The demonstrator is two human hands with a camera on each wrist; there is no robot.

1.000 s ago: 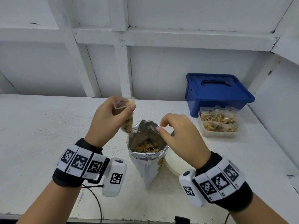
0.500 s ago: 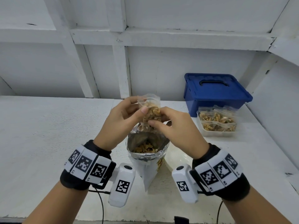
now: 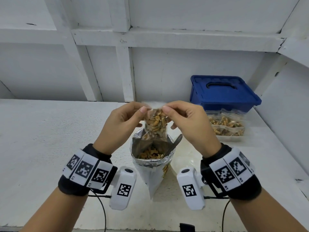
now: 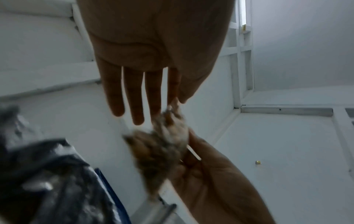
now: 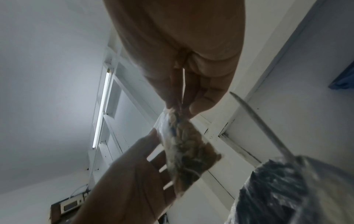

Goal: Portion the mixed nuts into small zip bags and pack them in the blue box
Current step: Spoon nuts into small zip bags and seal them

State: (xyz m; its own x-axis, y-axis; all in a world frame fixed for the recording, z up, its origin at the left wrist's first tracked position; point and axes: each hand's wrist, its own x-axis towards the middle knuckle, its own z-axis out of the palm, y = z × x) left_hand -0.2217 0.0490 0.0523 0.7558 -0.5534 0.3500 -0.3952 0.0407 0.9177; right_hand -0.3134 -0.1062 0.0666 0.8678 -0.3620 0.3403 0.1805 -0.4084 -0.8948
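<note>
Head view is showing the left hand [image 3: 124, 122] and right hand [image 3: 187, 120] pinching the light, floppy small zip bag [image 3: 156, 123] by its top strip, likely the surest hold.

A plain packing corner rather than a home kitchen — bare white-painted walls [image 3: 184, 72] framed with wooden battens [image 3: 123, 71], chipped at the joints, and a rough white desk [image 3: 41, 139] built into the corner. A fluorescent tube [image 5: 101, 109] lights a bare white ceiling. On the desk stand a lidded blue box [image 3: 224, 92] and a clear tub of filled bags [image 3: 227, 126] — small-scale food portioning work.
</note>
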